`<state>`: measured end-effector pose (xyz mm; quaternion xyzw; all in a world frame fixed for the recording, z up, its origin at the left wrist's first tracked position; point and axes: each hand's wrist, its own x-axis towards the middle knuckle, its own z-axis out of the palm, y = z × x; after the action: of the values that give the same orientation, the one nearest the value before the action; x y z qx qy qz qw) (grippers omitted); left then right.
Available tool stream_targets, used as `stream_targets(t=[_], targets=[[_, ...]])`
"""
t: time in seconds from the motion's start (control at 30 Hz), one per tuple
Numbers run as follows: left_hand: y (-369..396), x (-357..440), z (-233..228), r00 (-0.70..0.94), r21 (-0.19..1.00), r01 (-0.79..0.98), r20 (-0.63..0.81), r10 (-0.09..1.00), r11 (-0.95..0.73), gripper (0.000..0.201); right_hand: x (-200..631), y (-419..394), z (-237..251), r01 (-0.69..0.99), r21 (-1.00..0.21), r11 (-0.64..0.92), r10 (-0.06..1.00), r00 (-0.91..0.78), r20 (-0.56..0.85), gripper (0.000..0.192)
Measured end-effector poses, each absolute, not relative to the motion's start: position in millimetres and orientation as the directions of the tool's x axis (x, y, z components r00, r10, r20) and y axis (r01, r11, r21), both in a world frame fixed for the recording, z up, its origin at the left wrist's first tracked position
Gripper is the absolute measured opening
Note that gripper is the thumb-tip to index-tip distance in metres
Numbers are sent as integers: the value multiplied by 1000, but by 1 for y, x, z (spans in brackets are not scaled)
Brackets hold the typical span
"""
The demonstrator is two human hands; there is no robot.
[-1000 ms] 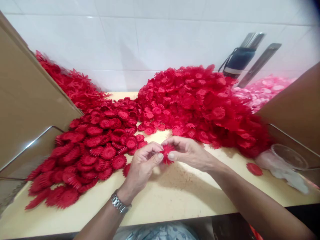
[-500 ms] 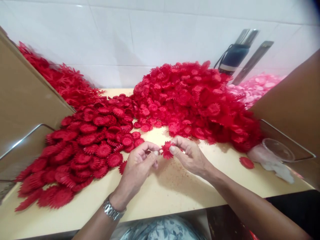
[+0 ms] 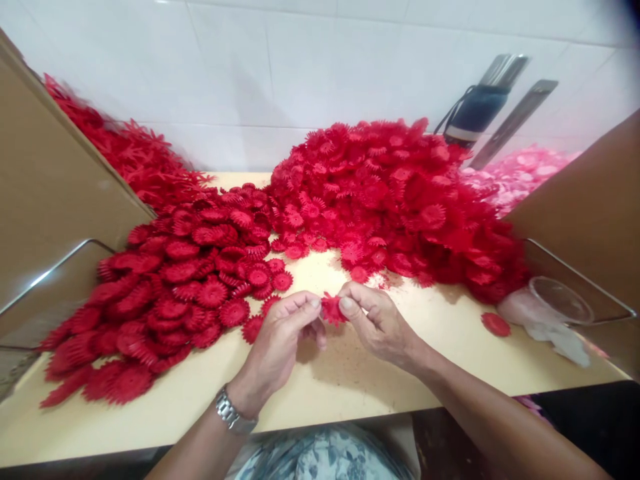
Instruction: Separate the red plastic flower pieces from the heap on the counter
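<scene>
Head view: at lower centre of the frame, just above the bench (image 3: 350,380), your left hand (image 3: 280,343) and right hand (image 3: 377,320) pinch one red flower piece (image 3: 332,309) between fingertips. It looks light, thin and flexible; hold it by the rim, gently.

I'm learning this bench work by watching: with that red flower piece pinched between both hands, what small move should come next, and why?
Probably a light squeeze together. The left hand and right hand both pinch one red flower piece at the fingertips, above the table. After that it would likely go on the flat-laid pile at left.
</scene>
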<state>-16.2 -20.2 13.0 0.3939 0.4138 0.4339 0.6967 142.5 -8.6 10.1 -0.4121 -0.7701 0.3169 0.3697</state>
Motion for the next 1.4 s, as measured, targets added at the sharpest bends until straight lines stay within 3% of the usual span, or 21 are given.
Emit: stream_targets(t=[0.17,0.37,0.57,0.87,1.17,1.4], targets=[[-23,-14,14,278,858,-371,-263,924,356,13,141,-10,8,417,-704,575,809,-420,411,26],[-27,-12,15,283,873,-361,-232,931,327,14,139,-11,7,454,-690,563,818,-426,387,26],[-29,-6,11,131,926,-291,-211,969,241,10,139,-15,5,475,-632,612,789,-419,450,24],[-33,-8,8,37,929,-276,-246,969,246,11,146,-19,5,459,-697,551,829,-393,397,19],[-38,-7,4,124,901,-336,-246,961,274,17,147,-18,1,420,-684,597,798,-400,451,17],[-37,-10,-1,122,958,-209,-174,977,196,29,149,-19,6,422,-677,603,794,-402,457,16]])
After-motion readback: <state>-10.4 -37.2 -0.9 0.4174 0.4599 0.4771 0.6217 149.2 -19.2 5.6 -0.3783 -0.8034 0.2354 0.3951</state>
